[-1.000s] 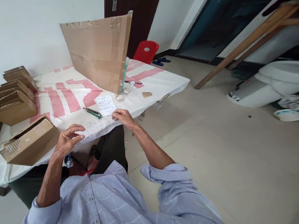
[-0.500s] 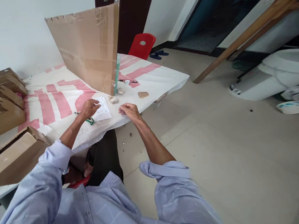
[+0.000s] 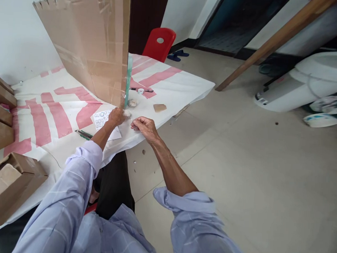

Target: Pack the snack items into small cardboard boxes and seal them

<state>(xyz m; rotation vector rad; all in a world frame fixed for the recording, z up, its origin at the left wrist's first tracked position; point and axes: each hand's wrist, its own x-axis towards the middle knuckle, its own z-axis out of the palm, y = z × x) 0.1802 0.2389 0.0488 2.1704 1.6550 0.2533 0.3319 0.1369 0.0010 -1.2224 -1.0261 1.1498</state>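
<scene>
My left hand (image 3: 117,116) reaches across a white paper sheet (image 3: 102,120) printed with rows of small outlined shapes. Its fingers are curled down against a small clear bag (image 3: 127,114); whatever lies between the fingertips is hidden. Just to the right, above the table's front edge, my right hand (image 3: 144,127) has thumb and forefinger pinched together. Anything in that pinch is too small to make out. A green utility knife (image 3: 84,134) lies left of the sheet. Behind the first bag sits another small clear bag (image 3: 133,102).
A large cardboard panel (image 3: 88,46) stands upright on the cloth-covered table (image 3: 186,86). A cardboard scrap (image 3: 159,107), a pen (image 3: 147,90) and a tape roll (image 3: 140,91) lie on its right part. Cardboard boxes (image 3: 20,176) stand at left; a red chair (image 3: 159,45) is behind.
My left hand has moved right, from above the paper to the small bag, uncovering more of the sheet and the knife. My right hand stays pinched in nearly the same place. The view has shifted slightly.
</scene>
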